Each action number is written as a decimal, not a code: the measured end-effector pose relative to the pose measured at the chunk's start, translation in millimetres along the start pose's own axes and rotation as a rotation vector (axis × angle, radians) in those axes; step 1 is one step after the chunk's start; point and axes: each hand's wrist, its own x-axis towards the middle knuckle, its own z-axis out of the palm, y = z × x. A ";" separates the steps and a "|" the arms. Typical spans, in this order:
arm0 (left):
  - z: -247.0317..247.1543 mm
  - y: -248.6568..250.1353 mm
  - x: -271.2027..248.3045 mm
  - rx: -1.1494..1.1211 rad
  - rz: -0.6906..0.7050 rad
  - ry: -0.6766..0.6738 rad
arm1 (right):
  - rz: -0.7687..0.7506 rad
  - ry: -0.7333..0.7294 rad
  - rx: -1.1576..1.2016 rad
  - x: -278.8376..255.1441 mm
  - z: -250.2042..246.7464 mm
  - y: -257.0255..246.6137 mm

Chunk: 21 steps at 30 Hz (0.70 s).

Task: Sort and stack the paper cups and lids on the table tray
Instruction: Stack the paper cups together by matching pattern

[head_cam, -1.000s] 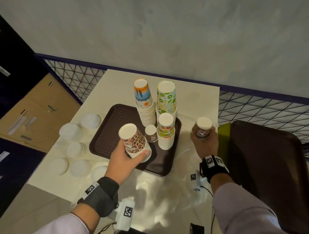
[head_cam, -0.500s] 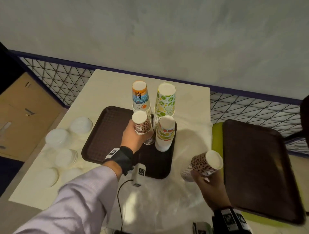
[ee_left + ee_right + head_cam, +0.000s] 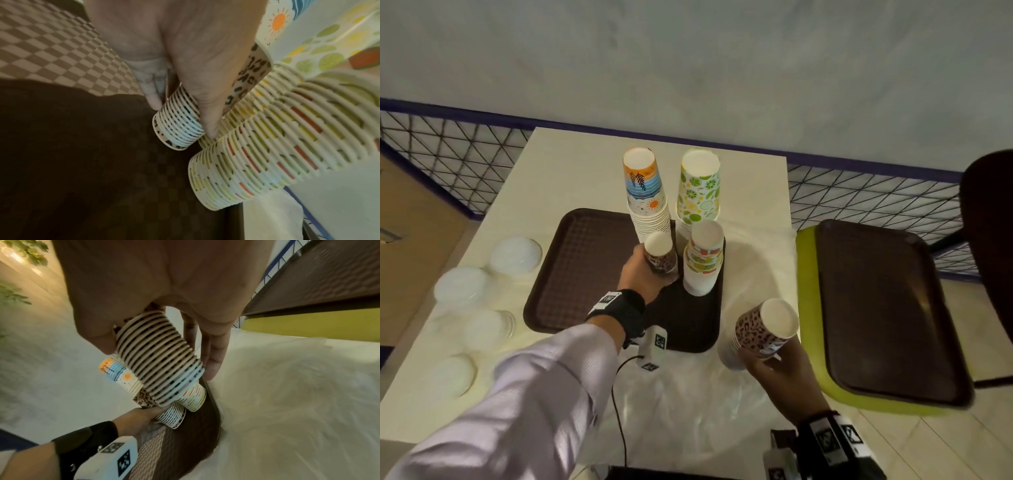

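A person's left hand [image 3: 643, 274] grips a stack of leopard-print cups [image 3: 659, 253], upside down, on the brown tray [image 3: 571, 270] in the middle of the table [image 3: 571, 164]. In the left wrist view the thumb and fingers [image 3: 207, 104] are curled round that stack, its lowest rim tilted slightly off the tray floor. It stands just beside three other upside-down stacks: the beach-print cups [image 3: 645, 195], the lime-print cups [image 3: 700, 192] and a shorter fruit-print stack [image 3: 703, 260].

The right hand [image 3: 780, 373] holds a second leopard-print stack [image 3: 760, 332] tilted in the air, off the tray's right edge, above crinkled clear plastic [image 3: 688, 411] spread over the table. The right wrist view shows the fingers [image 3: 211, 353] wrapped round the ribbed rims.

White lids [image 3: 515, 253] lie in several piles on the table left of the tray. A second brown tray [image 3: 887, 308] rests on a yellow-green seat [image 3: 804, 274] to the right.
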 end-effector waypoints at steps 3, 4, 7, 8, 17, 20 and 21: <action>-6.9 -1.2 -5.5 0.047 0.006 -0.006 | -0.006 -0.025 -0.020 -1.8 1.5 -6.4; -11.5 -0.5 -9.5 0.064 0.000 -0.004 | -0.011 -0.034 -0.028 -1.2 1.9 -9.3; -31.8 8.1 -35.5 0.115 -0.043 0.038 | -0.036 -0.050 -0.021 2.7 4.7 -23.5; -39.0 11.8 -49.1 0.107 -0.037 0.071 | -0.051 -0.057 -0.013 4.2 6.1 -29.0; -92.5 70.3 -154.0 0.024 0.338 -0.416 | -0.184 -0.202 -0.133 18.0 39.6 -96.1; -90.2 76.1 -158.1 -0.045 0.389 -0.380 | -0.243 -0.253 -0.116 22.6 57.5 -115.8; -90.2 75.3 -158.4 -0.043 0.393 -0.350 | -0.272 -0.281 -0.104 24.2 62.5 -121.5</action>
